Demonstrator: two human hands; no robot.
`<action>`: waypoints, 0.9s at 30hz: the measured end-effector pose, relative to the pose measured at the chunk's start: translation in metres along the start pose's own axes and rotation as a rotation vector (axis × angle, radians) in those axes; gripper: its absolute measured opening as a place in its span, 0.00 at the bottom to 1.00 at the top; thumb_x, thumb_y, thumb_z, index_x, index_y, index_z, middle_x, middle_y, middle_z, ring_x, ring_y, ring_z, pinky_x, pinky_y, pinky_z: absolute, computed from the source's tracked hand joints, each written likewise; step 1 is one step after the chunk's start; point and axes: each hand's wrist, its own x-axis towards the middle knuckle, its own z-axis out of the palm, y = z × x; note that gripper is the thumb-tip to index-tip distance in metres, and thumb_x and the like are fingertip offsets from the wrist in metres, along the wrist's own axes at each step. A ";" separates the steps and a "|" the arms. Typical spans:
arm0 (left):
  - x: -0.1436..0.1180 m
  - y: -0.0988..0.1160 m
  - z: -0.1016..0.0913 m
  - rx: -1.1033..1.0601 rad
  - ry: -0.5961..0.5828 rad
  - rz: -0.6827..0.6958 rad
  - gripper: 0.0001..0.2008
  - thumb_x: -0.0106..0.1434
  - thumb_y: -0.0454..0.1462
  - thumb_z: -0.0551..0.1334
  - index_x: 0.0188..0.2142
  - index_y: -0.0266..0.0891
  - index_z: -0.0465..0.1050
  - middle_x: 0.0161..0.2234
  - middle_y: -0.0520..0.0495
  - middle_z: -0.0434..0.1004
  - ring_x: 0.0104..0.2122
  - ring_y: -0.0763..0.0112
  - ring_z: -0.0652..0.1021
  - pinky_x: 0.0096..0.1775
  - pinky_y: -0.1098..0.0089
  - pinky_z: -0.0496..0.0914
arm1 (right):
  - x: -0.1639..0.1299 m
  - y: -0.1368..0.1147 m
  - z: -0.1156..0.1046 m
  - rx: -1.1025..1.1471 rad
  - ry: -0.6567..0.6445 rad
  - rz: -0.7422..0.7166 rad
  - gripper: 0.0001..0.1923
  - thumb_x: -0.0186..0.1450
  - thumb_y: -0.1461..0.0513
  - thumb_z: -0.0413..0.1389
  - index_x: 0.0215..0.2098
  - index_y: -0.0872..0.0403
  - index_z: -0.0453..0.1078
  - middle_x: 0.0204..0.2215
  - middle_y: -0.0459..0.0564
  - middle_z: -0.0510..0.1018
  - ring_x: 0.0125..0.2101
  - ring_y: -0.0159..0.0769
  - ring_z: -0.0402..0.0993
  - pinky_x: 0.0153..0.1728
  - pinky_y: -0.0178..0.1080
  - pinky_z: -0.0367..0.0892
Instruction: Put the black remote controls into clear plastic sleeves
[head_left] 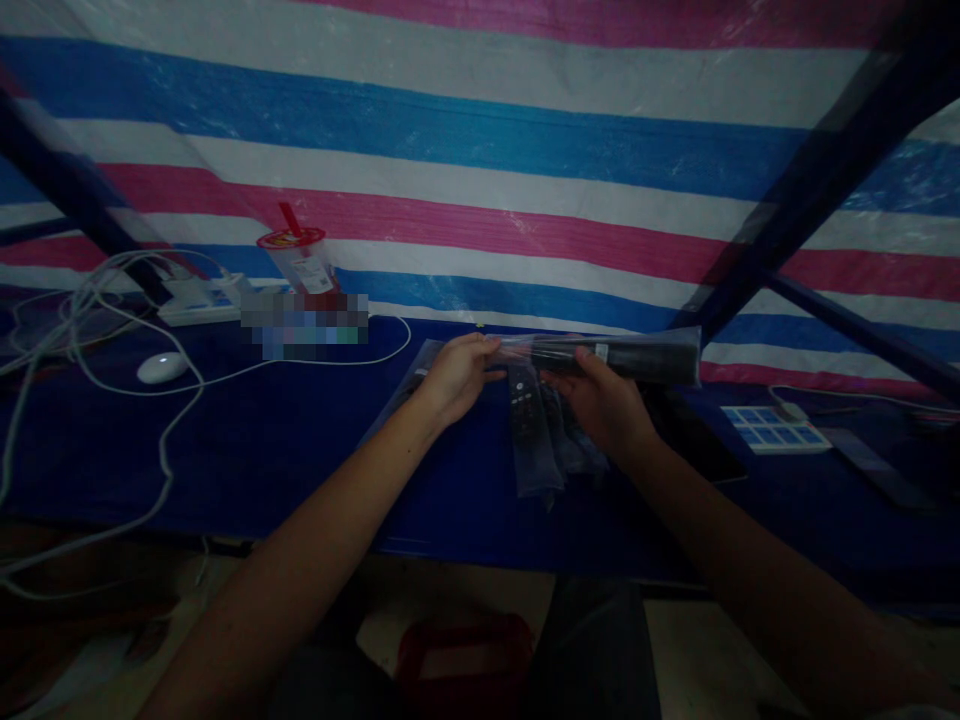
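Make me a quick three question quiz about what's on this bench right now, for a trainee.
1. True or false: both hands grip the clear plastic sleeve holding a black remote control.
2. Which lies on the dark blue tablecloth directly below the hands? A) more bagged black remotes B) a keyboard C) a book
3. What white device sits among the white cables at far left?

Key
1. True: the left hand pinches the sleeve's open end, the right hand holds its middle.
2. A, the bagged black remotes.
3. A white computer mouse, in front of the clear plastic cup with a red lid and straw.
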 end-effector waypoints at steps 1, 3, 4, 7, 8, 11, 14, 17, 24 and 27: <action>0.000 0.001 -0.001 0.010 -0.004 0.001 0.05 0.60 0.34 0.63 0.28 0.37 0.71 0.37 0.40 0.83 0.42 0.60 0.80 0.42 0.62 0.69 | 0.003 -0.003 -0.002 0.043 0.032 0.016 0.13 0.60 0.56 0.66 0.41 0.48 0.73 0.44 0.46 0.82 0.48 0.44 0.79 0.52 0.51 0.75; 0.002 0.002 -0.004 0.036 0.012 0.000 0.05 0.61 0.35 0.63 0.29 0.36 0.71 0.40 0.37 0.83 0.44 0.59 0.80 0.43 0.62 0.69 | 0.010 -0.007 -0.008 0.112 0.095 0.044 0.10 0.61 0.55 0.65 0.39 0.48 0.72 0.41 0.45 0.82 0.46 0.43 0.80 0.50 0.50 0.76; 0.002 0.002 -0.005 0.049 0.025 -0.001 0.05 0.61 0.35 0.63 0.29 0.36 0.71 0.39 0.37 0.83 0.44 0.58 0.80 0.43 0.62 0.69 | 0.013 -0.008 -0.012 0.137 0.118 0.054 0.09 0.62 0.56 0.64 0.38 0.48 0.72 0.39 0.45 0.82 0.45 0.42 0.80 0.50 0.50 0.77; 0.005 0.001 -0.006 0.107 0.084 0.022 0.08 0.61 0.38 0.65 0.30 0.37 0.70 0.34 0.39 0.83 0.38 0.59 0.81 0.41 0.64 0.68 | 0.020 -0.006 -0.022 0.160 0.168 0.092 0.07 0.63 0.56 0.63 0.36 0.48 0.71 0.36 0.45 0.82 0.43 0.41 0.80 0.48 0.50 0.78; 0.005 0.002 -0.007 0.144 0.132 0.050 0.09 0.62 0.39 0.65 0.29 0.37 0.70 0.30 0.41 0.81 0.35 0.61 0.80 0.39 0.64 0.68 | 0.021 -0.005 -0.024 0.157 0.186 0.106 0.07 0.63 0.57 0.63 0.36 0.48 0.70 0.36 0.45 0.82 0.41 0.41 0.80 0.47 0.49 0.79; 0.007 0.007 -0.010 0.333 0.380 0.202 0.14 0.63 0.40 0.64 0.23 0.40 0.65 0.19 0.50 0.72 0.25 0.67 0.75 0.34 0.68 0.65 | 0.021 -0.002 -0.024 0.128 0.233 0.111 0.09 0.61 0.57 0.65 0.35 0.49 0.70 0.34 0.45 0.81 0.36 0.39 0.80 0.37 0.44 0.80; 0.007 0.016 -0.016 0.497 0.554 0.364 0.17 0.62 0.36 0.65 0.20 0.42 0.60 0.16 0.54 0.64 0.22 0.71 0.70 0.30 0.70 0.61 | 0.018 -0.002 -0.019 0.055 0.205 0.054 0.12 0.58 0.59 0.69 0.34 0.50 0.71 0.31 0.44 0.80 0.30 0.36 0.78 0.25 0.37 0.75; 0.003 0.020 -0.016 0.529 0.421 0.408 0.13 0.60 0.34 0.67 0.23 0.41 0.65 0.20 0.53 0.67 0.24 0.73 0.69 0.32 0.71 0.62 | 0.012 -0.002 -0.014 -0.041 0.101 0.041 0.13 0.57 0.58 0.70 0.35 0.51 0.73 0.30 0.44 0.80 0.28 0.35 0.77 0.21 0.35 0.71; -0.022 -0.001 0.011 0.743 -0.218 0.334 0.28 0.47 0.34 0.76 0.48 0.42 0.74 0.40 0.45 0.78 0.38 0.62 0.76 0.41 0.68 0.66 | -0.001 0.004 -0.004 -0.119 -0.149 0.109 0.15 0.60 0.53 0.68 0.41 0.52 0.76 0.41 0.51 0.83 0.39 0.42 0.81 0.40 0.45 0.77; -0.023 -0.006 0.012 0.905 -0.223 0.393 0.32 0.52 0.33 0.73 0.56 0.42 0.70 0.43 0.42 0.78 0.40 0.58 0.78 0.44 0.65 0.66 | -0.002 0.006 -0.003 -0.171 -0.195 0.077 0.16 0.61 0.54 0.67 0.44 0.52 0.77 0.43 0.52 0.83 0.43 0.44 0.81 0.45 0.47 0.76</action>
